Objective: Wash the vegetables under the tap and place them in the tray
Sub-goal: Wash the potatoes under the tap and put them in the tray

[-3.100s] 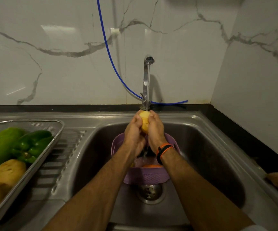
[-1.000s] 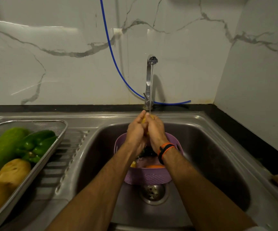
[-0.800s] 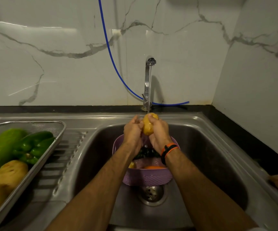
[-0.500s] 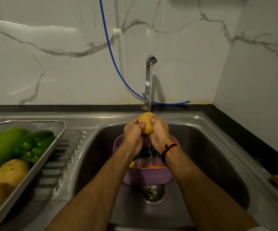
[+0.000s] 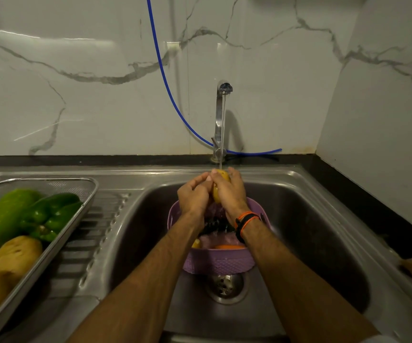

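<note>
So, rinsing a potato over the sink [image 5: 306, 194], tray waiting off to my left.

Biggest first: the metal tray [image 5: 81, 204] on the drainboard already has the green stuff and potatoes in it. Purple basket [image 5: 218, 264] sits in the basin with more to wash. Both my left hand [image 5: 193, 196] and right hand [image 5: 232, 193] are wrapped around the potato [image 5: 221, 177] right under the tap [image 5: 221, 115] stream. I reckon turning it so water hits every side, gripping firm since it's slippery, is the way.
</note>
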